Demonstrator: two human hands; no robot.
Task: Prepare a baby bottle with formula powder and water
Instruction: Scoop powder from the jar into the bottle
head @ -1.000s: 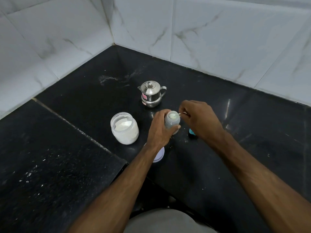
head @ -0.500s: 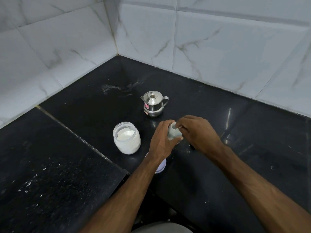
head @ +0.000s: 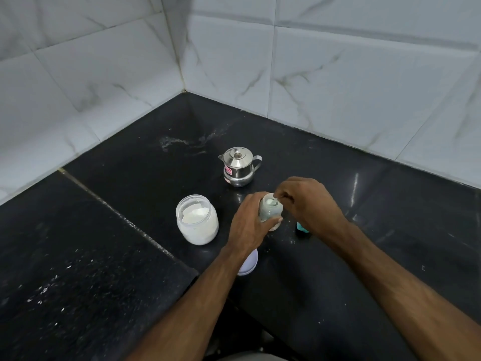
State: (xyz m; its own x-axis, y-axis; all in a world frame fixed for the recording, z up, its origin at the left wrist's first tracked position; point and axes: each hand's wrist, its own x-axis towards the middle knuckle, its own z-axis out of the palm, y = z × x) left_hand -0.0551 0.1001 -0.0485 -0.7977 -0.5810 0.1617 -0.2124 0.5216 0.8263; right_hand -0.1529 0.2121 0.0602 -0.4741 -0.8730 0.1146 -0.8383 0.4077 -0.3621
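The black stone surface (head: 338, 256) fills the corner under white marbled wall tiles (head: 338, 87), with a seam running across its left part and pale specks scattered near you. Of the things on it, the clear jar of white formula powder (head: 197, 219) is the biggest; it stands open, left of your hands. Behind your hands sits the small steel kettle (head: 239, 166), lid on, handle to the right, a red sticker on its side. The jar's white lid (head: 248, 261) lies flat on the surface, partly hidden under your left wrist.

Your left hand (head: 250, 222) has its grip wrapped round the baby bottle (head: 270, 211), fingers and thumb curled about its body. The bottle is upright between your two hands, near the middle of the surface, its mouth open and whitish inside. Your right hand (head: 311, 201) pinches a thin spoon handle (head: 279, 201) whose tip dips into the bottle's mouth. A small teal piece (head: 302, 227) peeks out beneath your right hand; what it is cannot be told.
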